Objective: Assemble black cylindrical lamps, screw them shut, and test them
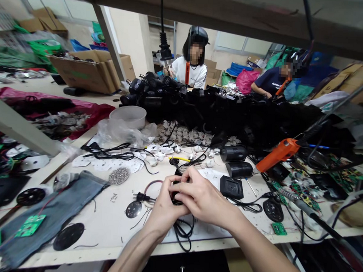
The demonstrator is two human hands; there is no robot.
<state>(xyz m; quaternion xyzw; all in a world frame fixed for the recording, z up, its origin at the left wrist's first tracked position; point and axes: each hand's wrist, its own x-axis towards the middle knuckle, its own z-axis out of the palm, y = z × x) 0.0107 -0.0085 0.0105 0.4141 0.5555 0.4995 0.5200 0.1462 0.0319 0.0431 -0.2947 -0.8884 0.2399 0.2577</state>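
Near the bench's front middle, my left hand (167, 200) is closed around a small black part (176, 192), mostly hidden by fingers. My right hand (204, 194) meets it from the other side, thumb and fingers pinched on the same part. A looped black cord (184, 233) hangs just below my hands; whether it joins the part is hidden. To their left lie a plug (141, 197) and a round dark disc (134, 209). Beyond my fingers is a yellow wire (179, 158). A square black piece (232, 187) rests to the right, beside a thin screwdriver (252, 187).
An orange electric screwdriver (278, 155) hangs at the right. Behind are black housings (246, 115), white small parts (184, 134) and a plastic tub (127, 116). A dish of screws (119, 176), grey cloth (56, 210) and green circuit boards (30, 225) lie left. Two people sit opposite.
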